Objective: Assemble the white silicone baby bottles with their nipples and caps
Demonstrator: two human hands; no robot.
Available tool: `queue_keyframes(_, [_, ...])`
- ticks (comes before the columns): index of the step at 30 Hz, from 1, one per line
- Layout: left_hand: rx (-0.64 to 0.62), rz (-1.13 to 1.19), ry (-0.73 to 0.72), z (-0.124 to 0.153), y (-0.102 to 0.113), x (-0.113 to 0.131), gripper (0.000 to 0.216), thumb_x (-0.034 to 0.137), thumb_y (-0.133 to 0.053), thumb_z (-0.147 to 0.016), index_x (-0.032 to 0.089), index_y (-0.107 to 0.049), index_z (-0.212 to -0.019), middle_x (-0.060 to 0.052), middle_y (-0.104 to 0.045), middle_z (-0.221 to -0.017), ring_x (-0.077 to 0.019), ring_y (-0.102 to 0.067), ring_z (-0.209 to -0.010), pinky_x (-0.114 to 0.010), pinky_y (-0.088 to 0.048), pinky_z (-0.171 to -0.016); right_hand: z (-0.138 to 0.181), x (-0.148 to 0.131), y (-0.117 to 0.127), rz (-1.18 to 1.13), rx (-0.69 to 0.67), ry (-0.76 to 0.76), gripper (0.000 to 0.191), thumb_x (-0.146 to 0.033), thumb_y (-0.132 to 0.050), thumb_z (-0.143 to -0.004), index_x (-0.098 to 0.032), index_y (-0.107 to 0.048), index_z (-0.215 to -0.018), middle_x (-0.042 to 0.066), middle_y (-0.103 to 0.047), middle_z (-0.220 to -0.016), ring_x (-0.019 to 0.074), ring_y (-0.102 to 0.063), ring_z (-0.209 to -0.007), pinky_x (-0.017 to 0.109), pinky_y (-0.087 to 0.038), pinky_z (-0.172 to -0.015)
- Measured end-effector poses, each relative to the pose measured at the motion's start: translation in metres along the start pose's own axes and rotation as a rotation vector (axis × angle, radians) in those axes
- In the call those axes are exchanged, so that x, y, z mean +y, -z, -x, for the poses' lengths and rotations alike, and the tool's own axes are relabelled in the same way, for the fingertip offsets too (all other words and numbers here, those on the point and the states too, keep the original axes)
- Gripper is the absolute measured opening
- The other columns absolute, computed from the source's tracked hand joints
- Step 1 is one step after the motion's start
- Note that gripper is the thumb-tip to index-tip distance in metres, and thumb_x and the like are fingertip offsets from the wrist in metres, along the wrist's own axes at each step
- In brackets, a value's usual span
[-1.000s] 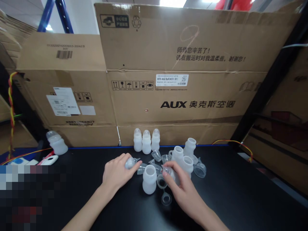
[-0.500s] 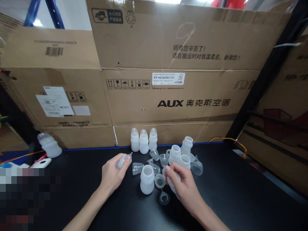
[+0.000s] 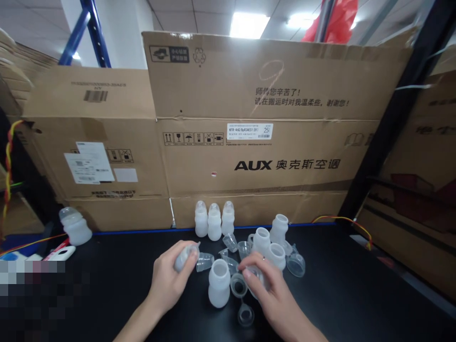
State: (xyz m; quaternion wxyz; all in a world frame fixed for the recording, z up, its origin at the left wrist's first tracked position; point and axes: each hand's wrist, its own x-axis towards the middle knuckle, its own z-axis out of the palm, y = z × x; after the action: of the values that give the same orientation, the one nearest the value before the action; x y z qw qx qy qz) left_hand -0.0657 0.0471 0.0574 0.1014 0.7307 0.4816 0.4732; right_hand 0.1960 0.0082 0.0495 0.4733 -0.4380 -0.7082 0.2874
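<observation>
My left hand (image 3: pixel 170 280) is closed around a small clear teat piece (image 3: pixel 183 256) on the black table. My right hand (image 3: pixel 268 290) pinches a translucent collar part (image 3: pixel 253 275) just right of an open white bottle (image 3: pixel 218 283). A clear ring (image 3: pixel 238 285) lies between that bottle and my right fingers, and another clear ring (image 3: pixel 245 314) lies nearer me. A clear cap (image 3: pixel 204 261) lies beside my left fingertips.
Three capped white bottles (image 3: pixel 214 220) stand in a row against the cardboard boxes (image 3: pixel 270 156). Three open bottles (image 3: pixel 271 237) and a clear dome cap (image 3: pixel 295 265) sit behind my right hand. Another capped bottle (image 3: pixel 74 225) stands at far left.
Both hands keep their parts and have shifted only slightly; my left hand has drawn a little nearer the open bottle. The camera has tilted up.
</observation>
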Motion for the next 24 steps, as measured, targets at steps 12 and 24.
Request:
queue_keyframes(12, [0.072, -0.397, -0.816, 0.032, -0.001, 0.047, 0.045, 0.031, -0.070, -0.082, 0.015, -0.071, -0.123, -0.011, -0.084, -0.098, -0.0303, -0.078, -0.084, -0.045, -0.059, -0.081, 0.014, -0.036, 0.004, 0.373, -0.214, 0.311, 0.028, -0.049, -0.067, -0.097, -0.021, -0.069, -0.093, 0.003, -0.070, -0.079, 0.0204, -0.065, -0.071, 0.032, -0.047, -0.068])
queue_keyframes(24, [-0.059, 0.138, -0.590, 0.036, -0.008, 0.067, 0.038, 0.054, -0.069, -0.093, 0.023, -0.066, -0.115, -0.006, -0.078, -0.087, -0.0240, -0.075, -0.073, -0.037, -0.060, -0.068, 0.041, -0.021, 0.000, -0.328, -0.192, 0.063, 0.016, -0.043, -0.067, -0.098, -0.026, -0.065, -0.095, 0.004, -0.075, -0.088, 0.0222, -0.071, -0.084, 0.039, -0.057, -0.084])
